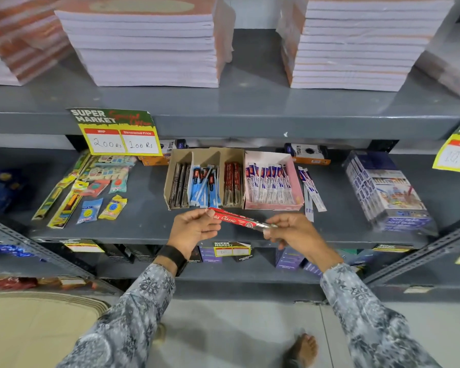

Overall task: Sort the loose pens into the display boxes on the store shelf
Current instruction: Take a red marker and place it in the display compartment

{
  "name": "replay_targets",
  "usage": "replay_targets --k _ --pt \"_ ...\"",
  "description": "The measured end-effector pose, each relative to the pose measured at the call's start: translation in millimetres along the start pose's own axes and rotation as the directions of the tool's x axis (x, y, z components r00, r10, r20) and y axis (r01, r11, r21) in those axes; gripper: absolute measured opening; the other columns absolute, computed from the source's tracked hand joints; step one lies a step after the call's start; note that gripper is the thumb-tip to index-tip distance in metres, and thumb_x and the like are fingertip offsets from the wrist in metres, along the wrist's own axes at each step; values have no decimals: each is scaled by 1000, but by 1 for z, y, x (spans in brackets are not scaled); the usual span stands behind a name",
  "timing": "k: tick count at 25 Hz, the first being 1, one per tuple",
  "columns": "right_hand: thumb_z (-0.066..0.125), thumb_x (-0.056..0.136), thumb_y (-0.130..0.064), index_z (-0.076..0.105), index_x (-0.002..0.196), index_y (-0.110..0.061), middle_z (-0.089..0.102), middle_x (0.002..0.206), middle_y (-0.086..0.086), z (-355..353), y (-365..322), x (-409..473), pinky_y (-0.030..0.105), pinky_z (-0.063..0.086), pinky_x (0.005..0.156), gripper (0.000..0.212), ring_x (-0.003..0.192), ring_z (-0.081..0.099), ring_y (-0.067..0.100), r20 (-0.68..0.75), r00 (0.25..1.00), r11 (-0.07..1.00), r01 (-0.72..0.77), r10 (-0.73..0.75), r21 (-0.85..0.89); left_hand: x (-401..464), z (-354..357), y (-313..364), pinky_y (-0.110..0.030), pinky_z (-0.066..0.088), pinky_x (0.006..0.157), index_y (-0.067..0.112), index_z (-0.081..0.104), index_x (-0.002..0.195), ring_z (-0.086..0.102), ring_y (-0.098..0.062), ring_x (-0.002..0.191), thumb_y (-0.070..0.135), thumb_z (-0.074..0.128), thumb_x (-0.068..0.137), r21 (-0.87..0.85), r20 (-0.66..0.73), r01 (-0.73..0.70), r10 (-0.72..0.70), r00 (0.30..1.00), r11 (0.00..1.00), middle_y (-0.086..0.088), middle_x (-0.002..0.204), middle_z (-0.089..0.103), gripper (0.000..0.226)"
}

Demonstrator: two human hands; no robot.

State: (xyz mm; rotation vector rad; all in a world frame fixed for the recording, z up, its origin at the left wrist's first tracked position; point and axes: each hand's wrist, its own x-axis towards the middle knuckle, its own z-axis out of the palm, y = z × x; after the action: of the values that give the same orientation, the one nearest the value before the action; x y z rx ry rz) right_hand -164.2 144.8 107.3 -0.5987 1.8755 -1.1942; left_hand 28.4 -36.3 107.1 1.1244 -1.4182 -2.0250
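Observation:
A red packaged pen [237, 218] is held level just in front of the shelf edge. My left hand [194, 229] pinches its left end and my right hand [295, 232] pinches its right end. Behind it stands a brown cardboard display box [179, 155] with three compartments: dark pens on the left, blue pens in the middle, red pens [233, 183] on the right. To its right a pink display box [294, 171] holds blue-and-white pens. Two or three loose blue-and-white pens [311, 191] lie on the shelf to the right of the pink box.
Yellow and blue stationery packets [85, 189] lie at the shelf's left. A wrapped box stack [383, 192] stands at the right. Notebook stacks [146, 46] fill the upper shelf, whose lip carries a price sign [117, 131]. My foot [303, 349] is on the floor below.

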Motion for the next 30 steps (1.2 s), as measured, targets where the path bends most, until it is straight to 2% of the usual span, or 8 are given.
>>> replay_targets --k 3,6,9,13,19,26,28,30 --pt "85 77 -7 79 85 -8 67 64 8 17 19 -2 26 48 48 9 56 56 16 -17 994 991 -105 103 -87 8 -2 -2 -32 62 69 -3 66 114 73 -26 75 10 69 88 19 -17 -46 47 999 999 -16 86 75 29" --pt "83 76 -3 77 81 1 60 57 6 41 35 -5 22 39 40 9 48 46 14 -184 952 955 -203 244 215 12 -7 -17 -29 56 79 8 68 120 70 -18 88 15 64 93 314 -121 -184 232 965 931 -4 99 75 28" --pt "82 77 -2 74 78 -1 58 59 8 67 36 2 20 35 37 9 43 42 12 -178 893 822 -284 415 493 10 -26 -49 -36 42 108 16 55 138 55 -26 129 34 48 100 853 16 -222 401 916 472 -9 137 61 43" --pt "86 76 -4 63 66 -4 54 53 5 93 2 38 18 29 34 25 38 38 11 -151 869 718 -279 472 638 12 -41 -83 -39 -6 122 11 15 155 -5 -23 152 51 12 94 954 288 -298 222 932 16 -10 165 4 73" --pt "78 82 5 67 90 4 70 80 15 102 -47 61 27 61 54 14 65 66 22 -37 910 502 -193 413 843 14 -41 -83 -38 -6 120 10 18 155 0 -25 153 50 9 91 952 301 -305 252 920 -21 -11 165 7 76" --pt "65 88 14 71 102 1 74 85 18 78 6 30 30 60 50 20 55 69 25 -285 903 789 -90 322 608 18 -41 -96 -42 2 122 8 29 151 11 -27 151 43 21 94 958 278 -285 313 908 -26 -13 162 20 68" --pt "68 85 5 75 94 -4 75 81 17 76 9 36 31 59 52 14 53 68 22 -313 905 900 -145 288 411 16 -38 -96 -46 8 123 7 29 151 11 -27 151 44 19 93 962 267 -274 312 912 -23 -13 162 20 69" --pt "65 85 -8 80 84 -19 79 85 5 82 9 38 32 61 69 18 68 72 17 -290 954 986 -116 77 -117 15 -38 -94 -46 7 122 7 28 152 10 -27 151 44 16 92 962 263 -272 315 912 -18 -13 162 19 71"
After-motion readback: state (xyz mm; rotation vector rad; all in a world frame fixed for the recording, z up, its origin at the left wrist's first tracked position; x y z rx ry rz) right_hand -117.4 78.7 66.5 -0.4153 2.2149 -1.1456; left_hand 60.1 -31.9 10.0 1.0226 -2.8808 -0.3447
